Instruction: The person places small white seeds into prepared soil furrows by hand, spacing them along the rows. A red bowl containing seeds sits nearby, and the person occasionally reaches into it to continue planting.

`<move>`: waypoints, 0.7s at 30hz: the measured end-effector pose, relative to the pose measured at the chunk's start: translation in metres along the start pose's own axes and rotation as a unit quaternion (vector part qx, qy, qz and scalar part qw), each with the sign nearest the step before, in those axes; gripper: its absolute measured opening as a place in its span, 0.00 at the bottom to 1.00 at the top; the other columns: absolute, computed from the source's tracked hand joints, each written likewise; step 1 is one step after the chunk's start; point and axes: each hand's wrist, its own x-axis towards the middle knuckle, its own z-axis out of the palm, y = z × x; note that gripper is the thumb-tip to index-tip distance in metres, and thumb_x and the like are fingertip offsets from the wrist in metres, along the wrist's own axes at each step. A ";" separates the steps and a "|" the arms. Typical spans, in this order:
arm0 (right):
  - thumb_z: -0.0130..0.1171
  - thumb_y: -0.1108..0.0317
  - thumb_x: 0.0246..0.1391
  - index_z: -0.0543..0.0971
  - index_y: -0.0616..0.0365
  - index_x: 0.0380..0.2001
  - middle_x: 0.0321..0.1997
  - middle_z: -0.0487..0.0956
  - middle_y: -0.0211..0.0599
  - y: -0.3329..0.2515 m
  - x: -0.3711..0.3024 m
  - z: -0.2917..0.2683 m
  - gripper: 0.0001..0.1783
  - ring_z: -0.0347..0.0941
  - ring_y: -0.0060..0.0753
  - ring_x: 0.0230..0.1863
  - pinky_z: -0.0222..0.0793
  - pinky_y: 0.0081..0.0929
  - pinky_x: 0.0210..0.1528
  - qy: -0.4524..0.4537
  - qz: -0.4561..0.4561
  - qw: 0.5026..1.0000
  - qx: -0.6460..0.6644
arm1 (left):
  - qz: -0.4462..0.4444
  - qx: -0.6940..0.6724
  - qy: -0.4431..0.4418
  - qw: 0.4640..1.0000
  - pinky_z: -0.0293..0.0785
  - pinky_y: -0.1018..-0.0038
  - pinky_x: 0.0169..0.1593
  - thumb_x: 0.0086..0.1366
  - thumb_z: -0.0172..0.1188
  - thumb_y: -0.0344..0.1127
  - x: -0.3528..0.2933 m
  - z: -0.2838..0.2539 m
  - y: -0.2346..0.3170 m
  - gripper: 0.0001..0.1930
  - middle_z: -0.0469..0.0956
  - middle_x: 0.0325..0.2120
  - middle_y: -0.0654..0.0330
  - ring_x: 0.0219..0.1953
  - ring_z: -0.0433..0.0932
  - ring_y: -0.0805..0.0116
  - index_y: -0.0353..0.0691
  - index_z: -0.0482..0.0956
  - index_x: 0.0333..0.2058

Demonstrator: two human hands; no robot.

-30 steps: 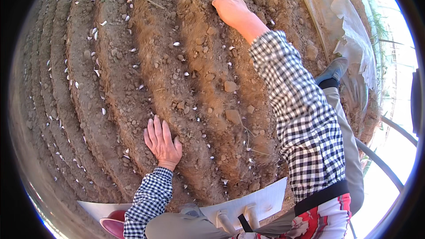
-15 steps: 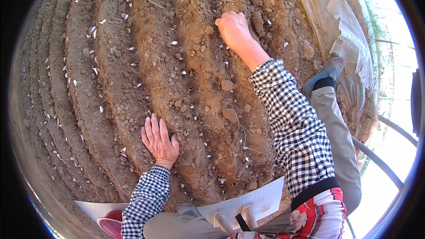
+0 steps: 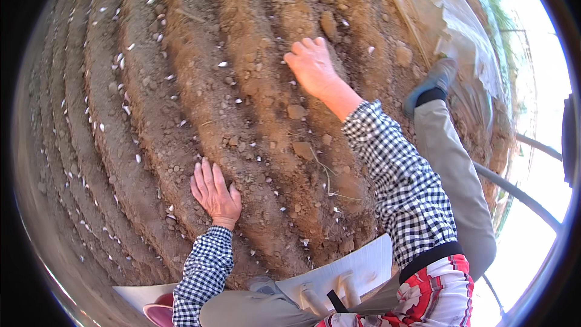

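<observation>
My left hand (image 3: 216, 197) lies flat on a soil ridge (image 3: 209, 130), fingers stretched out and holding nothing visible. Farther out and to the right, my right hand (image 3: 312, 69) is low over a furrow, its fingers curled down toward the soil. Its fingertips are partly hidden, so whatever they pinch cannot be made out. Pale cloves that look like garlic sit along the furrows; one clove (image 3: 223, 64) lies left of my right hand. A long brown clod (image 3: 328, 25) rests just beyond that hand.
A white board (image 3: 357, 266) with peg-like legs lies by my knees, and a dark red rounded object (image 3: 160, 311) is at lower left. My shoe (image 3: 439, 79) rests beside torn plastic sheeting (image 3: 463, 36). Dark pipes (image 3: 517, 192) cross at right.
My right hand has come back toward me along the furrow, away from the long clod. The view has shifted slightly. My left hand stays flat on the ridge.
</observation>
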 end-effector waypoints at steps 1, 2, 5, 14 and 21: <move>0.58 0.66 0.52 0.84 0.50 0.31 0.36 0.78 0.33 -0.001 -0.001 0.002 0.07 0.71 0.38 0.48 0.59 0.43 0.49 -0.005 -0.005 1.000 -0.012 | 0.000 0.005 -0.001 1.000 0.42 0.45 0.73 0.59 0.55 0.38 0.000 -0.001 0.002 0.37 0.55 0.71 0.42 0.74 0.50 0.40 0.33 0.58 0.67; 0.58 0.65 0.53 0.85 0.50 0.31 0.36 0.78 0.34 -0.004 -0.004 0.005 0.07 0.71 0.39 0.48 0.60 0.44 0.49 0.002 -0.004 1.000 -0.031 | -0.002 0.006 0.000 1.000 0.42 0.45 0.73 0.59 0.55 0.38 0.000 -0.001 0.003 0.37 0.55 0.71 0.42 0.74 0.50 0.41 0.33 0.58 0.67; 0.59 0.65 0.53 0.86 0.52 0.33 0.38 0.79 0.34 -0.017 -0.001 0.001 0.09 0.70 0.41 0.49 0.60 0.45 0.51 -0.040 0.026 0.998 -0.043 | -0.003 0.012 0.009 1.000 0.42 0.46 0.73 0.59 0.55 0.37 -0.002 -0.002 0.003 0.37 0.55 0.71 0.42 0.73 0.51 0.41 0.33 0.58 0.67; 0.62 0.67 0.55 0.85 0.45 0.34 0.37 0.79 0.29 0.019 0.005 -0.016 0.05 0.74 0.35 0.46 0.63 0.39 0.51 0.003 0.143 0.989 0.029 | 0.004 0.014 -0.003 1.000 0.43 0.44 0.73 0.59 0.56 0.39 0.001 -0.005 0.004 0.37 0.55 0.71 0.41 0.73 0.51 0.40 0.32 0.58 0.67; 0.59 0.67 0.55 0.82 0.49 0.32 0.35 0.77 0.31 -0.015 0.031 0.016 0.04 0.72 0.37 0.45 0.63 0.39 0.50 0.074 0.071 0.995 0.022 | -0.002 0.015 0.000 1.000 0.42 0.46 0.73 0.59 0.53 0.39 0.000 -0.006 0.004 0.37 0.56 0.70 0.41 0.73 0.51 0.41 0.33 0.58 0.67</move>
